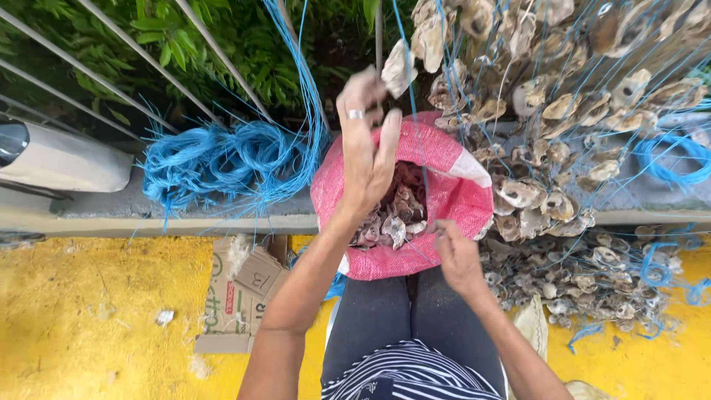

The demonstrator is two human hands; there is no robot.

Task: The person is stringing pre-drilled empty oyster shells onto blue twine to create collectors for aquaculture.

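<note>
My left hand pinches an oyster shell on blue twine — light, brittle, sharp-edged; grip the flats. Right hand closed on twine.

We look down on a yellow-painted floor, rough and stained, scattered with small white scraps. On it, left of centre, lies a flattened piece of cardboard. Beyond the floor runs a grey concrete ledge from left to right. On the far left of it rests a pale rounded object that we cannot identify. Slanting metal railing bars rise behind the ledge, and green leafy plants fill the far side. Soft, even daylight falls over everything.
</note>
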